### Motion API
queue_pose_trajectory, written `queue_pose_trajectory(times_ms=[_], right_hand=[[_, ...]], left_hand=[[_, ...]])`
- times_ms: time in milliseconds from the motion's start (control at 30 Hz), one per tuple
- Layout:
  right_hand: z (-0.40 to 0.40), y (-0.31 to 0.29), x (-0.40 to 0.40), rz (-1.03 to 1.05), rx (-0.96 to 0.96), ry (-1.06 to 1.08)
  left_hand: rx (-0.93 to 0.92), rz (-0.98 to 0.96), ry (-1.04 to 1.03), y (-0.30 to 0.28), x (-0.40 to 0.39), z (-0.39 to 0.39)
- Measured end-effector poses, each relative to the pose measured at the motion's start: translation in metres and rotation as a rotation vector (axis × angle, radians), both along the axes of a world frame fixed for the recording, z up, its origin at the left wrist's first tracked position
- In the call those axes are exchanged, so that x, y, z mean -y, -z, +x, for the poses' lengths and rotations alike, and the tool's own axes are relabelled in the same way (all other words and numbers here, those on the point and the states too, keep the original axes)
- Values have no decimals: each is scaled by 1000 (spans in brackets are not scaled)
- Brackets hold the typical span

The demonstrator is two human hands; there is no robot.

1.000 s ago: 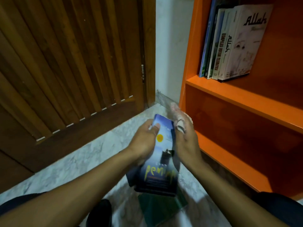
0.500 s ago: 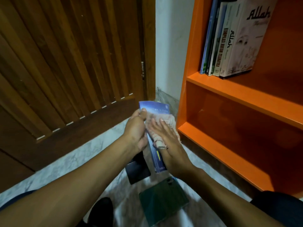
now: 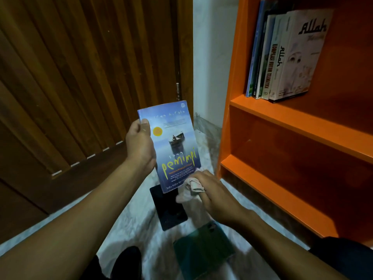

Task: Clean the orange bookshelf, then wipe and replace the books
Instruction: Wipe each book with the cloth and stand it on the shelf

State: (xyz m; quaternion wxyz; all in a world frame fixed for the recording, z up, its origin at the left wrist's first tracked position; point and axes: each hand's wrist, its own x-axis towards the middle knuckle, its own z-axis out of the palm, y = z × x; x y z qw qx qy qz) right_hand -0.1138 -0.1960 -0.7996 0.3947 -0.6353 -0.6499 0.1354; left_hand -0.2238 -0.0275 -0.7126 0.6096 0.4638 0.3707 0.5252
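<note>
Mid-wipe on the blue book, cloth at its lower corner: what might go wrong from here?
1. The left hand grips the blue book by one edge only, so the right hand pressing the cloth at the far lower corner may twist it loose.
2. A dropped book would likely land on the dark book and green book on the floor below.

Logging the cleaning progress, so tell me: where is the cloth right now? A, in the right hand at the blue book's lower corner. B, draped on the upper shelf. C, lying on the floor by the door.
A: the right hand holds the cloth against the blue book's lower corner.
</note>
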Motion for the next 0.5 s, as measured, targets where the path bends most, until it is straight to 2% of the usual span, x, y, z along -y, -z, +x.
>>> queue_pose_trajectory(times_ms=[67, 200, 333, 433, 500], right_hand=[[7, 0, 0, -5, -56, 76], [16, -8, -5, 32, -344, 327], [29, -12, -8, 32, -610, 235], [38, -26, -5, 88, -702, 253], [47, -35, -6, 144, -710, 285]], left_hand=[[8, 105, 46, -4, 2, -1], [-60, 299, 227, -12, 17, -2], [-84, 338, 434, -15, 33, 1], [-139, 372, 505, -18, 32, 0], [-290, 419, 591, -19, 27, -4]])
